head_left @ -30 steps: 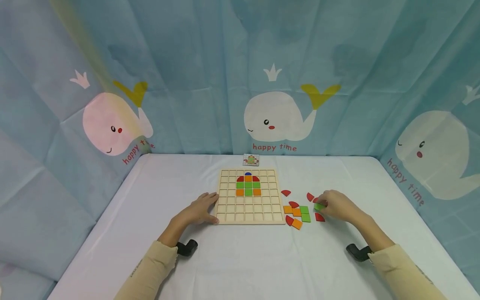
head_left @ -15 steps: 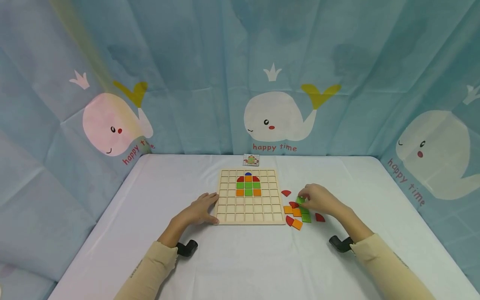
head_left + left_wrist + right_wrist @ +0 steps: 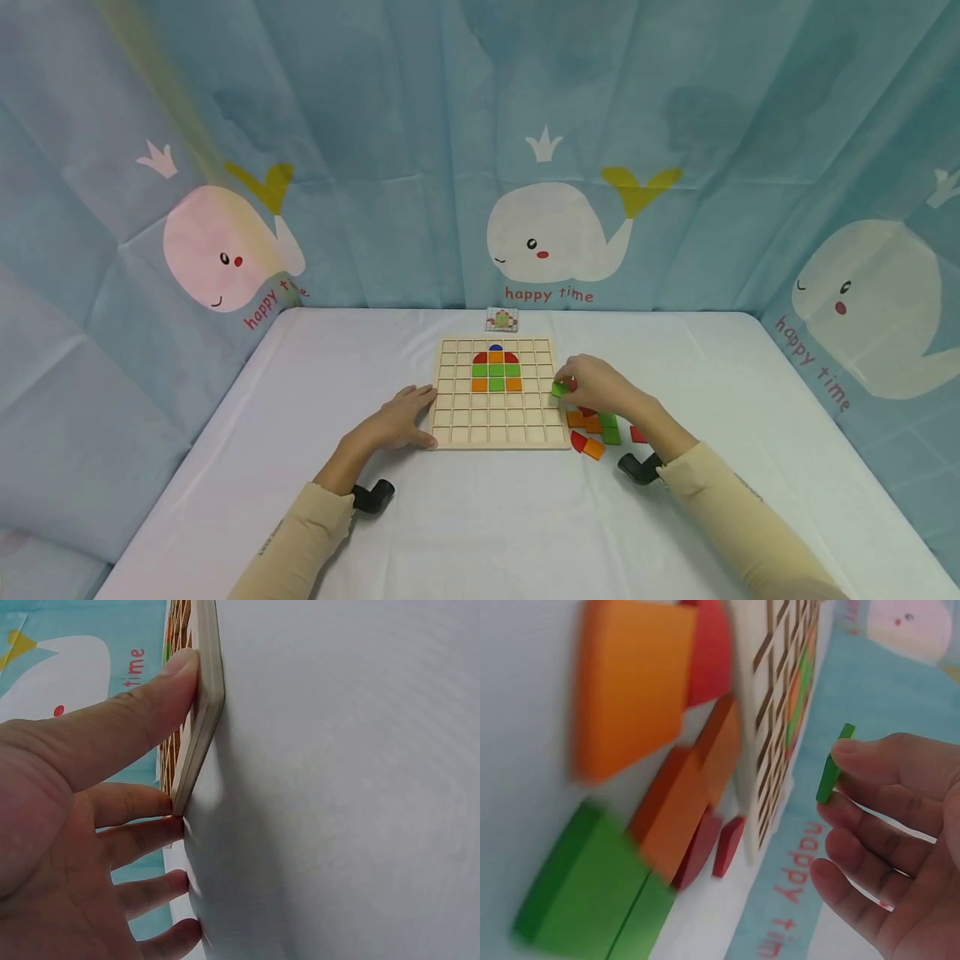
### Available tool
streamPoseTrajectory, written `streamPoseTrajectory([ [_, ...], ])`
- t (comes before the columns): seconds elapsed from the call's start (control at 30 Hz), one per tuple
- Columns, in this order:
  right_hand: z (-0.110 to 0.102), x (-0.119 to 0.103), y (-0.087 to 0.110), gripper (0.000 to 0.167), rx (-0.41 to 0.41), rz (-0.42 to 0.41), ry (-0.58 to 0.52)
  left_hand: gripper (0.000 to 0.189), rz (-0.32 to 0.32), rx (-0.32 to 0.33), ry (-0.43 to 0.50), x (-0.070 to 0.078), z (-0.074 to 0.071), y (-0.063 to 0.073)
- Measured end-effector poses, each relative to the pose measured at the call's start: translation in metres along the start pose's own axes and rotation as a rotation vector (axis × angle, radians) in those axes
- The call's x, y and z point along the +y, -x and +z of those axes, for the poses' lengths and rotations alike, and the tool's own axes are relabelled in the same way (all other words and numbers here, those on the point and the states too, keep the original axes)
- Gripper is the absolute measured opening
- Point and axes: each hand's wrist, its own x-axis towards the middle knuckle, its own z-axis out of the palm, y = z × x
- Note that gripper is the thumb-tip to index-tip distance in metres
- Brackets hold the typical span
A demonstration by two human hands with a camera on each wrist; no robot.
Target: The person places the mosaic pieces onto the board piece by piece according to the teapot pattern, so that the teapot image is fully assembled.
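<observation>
My left hand (image 3: 400, 418) rests with straightened fingers at the left side of the wooden grid board (image 3: 459, 420); in the left wrist view its thumb (image 3: 169, 686) lies on the board's rim. On the board, a blue half-round tile (image 3: 496, 347) tops a group of red, orange and green tiles. My right hand (image 3: 600, 386) pinches a green square tile (image 3: 832, 766) between thumb and fingertips, over the board's right edge in the head view. Below that hand lie loose orange squares (image 3: 634, 682), green squares (image 3: 592, 892) and red quarter-round tiles (image 3: 711, 652).
A small picture card (image 3: 502, 320) lies behind the board on the white-covered table (image 3: 480, 517). One red tile (image 3: 638, 434) sits apart at the right, partly behind the right forearm. A blue curtain (image 3: 420, 242) with printed whales hangs around the table.
My right hand has carried the green square tile leftward from the far right of the loose tiles to the board's right edge. My left hand has stayed in place.
</observation>
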Motion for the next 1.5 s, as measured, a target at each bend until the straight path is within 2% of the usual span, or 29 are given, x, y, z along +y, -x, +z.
streamPoseTrajectory([
  [0.23, 0.003, -0.019, -0.017, 0.022, -0.003, -0.089, 0.040, 0.091, 0.006, -0.006, 0.003, -0.001, 0.002, -0.001],
  [0.47, 0.012, -0.037, -0.035, 0.021, -0.005, -0.183, 0.071, 0.090, -0.017, -0.005, -0.006, 0.000, 0.002, -0.002],
  [0.63, 0.018, -0.050, -0.046, 0.022, -0.001, -0.223, 0.093, 0.090, 0.015, 0.003, -0.013, -0.001, 0.000, -0.002],
  [0.87, 0.027, -0.068, -0.060, 0.022, -0.034, -0.279, 0.083, 0.091, -0.011, 0.007, -0.007, -0.001, 0.002, -0.002],
  [1.17, 0.040, -0.079, -0.075, 0.018, -0.089, -0.234, 0.103, 0.090, 0.003, 0.015, 0.011, -0.002, 0.002, -0.001],
  [1.5, 0.045, -0.088, -0.078, 0.013, -0.104, -0.264, 0.125, 0.091, 0.010, 0.009, 0.016, 0.000, 0.001, 0.000],
])
